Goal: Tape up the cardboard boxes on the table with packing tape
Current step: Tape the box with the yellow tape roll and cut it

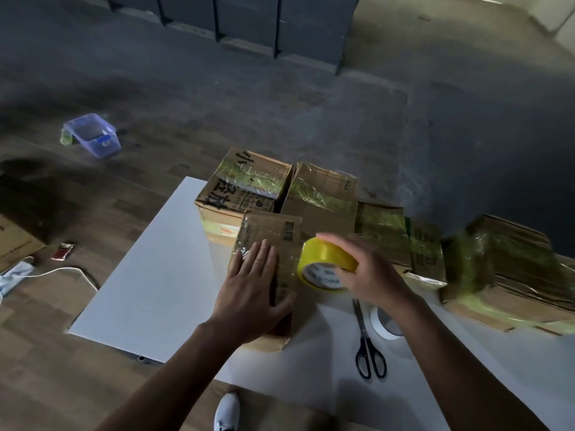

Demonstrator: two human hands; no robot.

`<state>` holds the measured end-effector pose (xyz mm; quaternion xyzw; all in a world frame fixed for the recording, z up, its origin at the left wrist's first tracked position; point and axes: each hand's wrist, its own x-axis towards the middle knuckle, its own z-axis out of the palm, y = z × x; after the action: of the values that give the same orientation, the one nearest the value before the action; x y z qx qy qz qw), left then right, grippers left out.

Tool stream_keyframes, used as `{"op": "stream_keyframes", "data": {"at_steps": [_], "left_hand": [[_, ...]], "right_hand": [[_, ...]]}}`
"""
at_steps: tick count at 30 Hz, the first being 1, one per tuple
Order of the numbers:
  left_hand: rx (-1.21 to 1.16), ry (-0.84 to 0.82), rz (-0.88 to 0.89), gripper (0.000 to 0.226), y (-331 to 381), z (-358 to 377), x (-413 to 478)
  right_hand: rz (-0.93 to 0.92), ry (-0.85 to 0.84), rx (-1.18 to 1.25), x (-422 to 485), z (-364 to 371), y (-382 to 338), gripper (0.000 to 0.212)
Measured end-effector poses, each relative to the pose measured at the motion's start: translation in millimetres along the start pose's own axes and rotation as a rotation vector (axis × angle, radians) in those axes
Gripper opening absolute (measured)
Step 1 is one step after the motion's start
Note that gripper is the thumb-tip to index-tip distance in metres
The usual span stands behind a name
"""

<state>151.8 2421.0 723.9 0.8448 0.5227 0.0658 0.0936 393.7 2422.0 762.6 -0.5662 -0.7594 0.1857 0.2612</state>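
Observation:
A small cardboard box (273, 231) stands on the white table (149, 275) in front of me, its top covered with clear tape. My left hand (252, 287) lies flat on that top with straight fingers, thumb on the box's right side. My right hand (364, 269) grips a yellow roll of packing tape (323, 262) right beside the box's right edge. Behind it stand a larger printed box (242, 185) and another taped box (323, 194). More taped boxes (426, 253) sit to the right.
Black scissors (368, 346) and a white tape roll (384, 325) lie on the table under my right forearm. A stack of flattened, taped cardboard (510, 269) fills the right. On the floor: a clear plastic tub (93, 135), a white cable (62, 272), my shoe (227, 412).

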Motion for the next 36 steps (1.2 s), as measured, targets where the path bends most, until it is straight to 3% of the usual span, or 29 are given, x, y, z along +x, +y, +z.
{"op": "stream_keyframes", "data": {"at_steps": [8, 14, 20, 24, 36], "left_hand": [[0.175, -0.192, -0.080, 0.113, 19, -6, 10], [0.134, -0.215, -0.280, 0.087, 65, 5, 21], [0.071, -0.173, -0.209, 0.072, 48, 0, 13], [-0.019, -0.193, -0.170, 0.071, 49, -5, 5], [-0.529, -0.127, -0.191, 0.078, 21, -11, -9]], "right_hand": [[0.030, -0.132, -0.048, -16, 25, 29, 0.068], [0.094, -0.106, -0.101, -20, 45, 32, 0.071], [0.062, -0.051, -0.077, -22, 46, 25, 0.068], [-0.024, -0.051, -0.050, -25, 34, 23, 0.067], [-0.034, -0.040, -0.020, -16, 12, -4, 0.069]]}}
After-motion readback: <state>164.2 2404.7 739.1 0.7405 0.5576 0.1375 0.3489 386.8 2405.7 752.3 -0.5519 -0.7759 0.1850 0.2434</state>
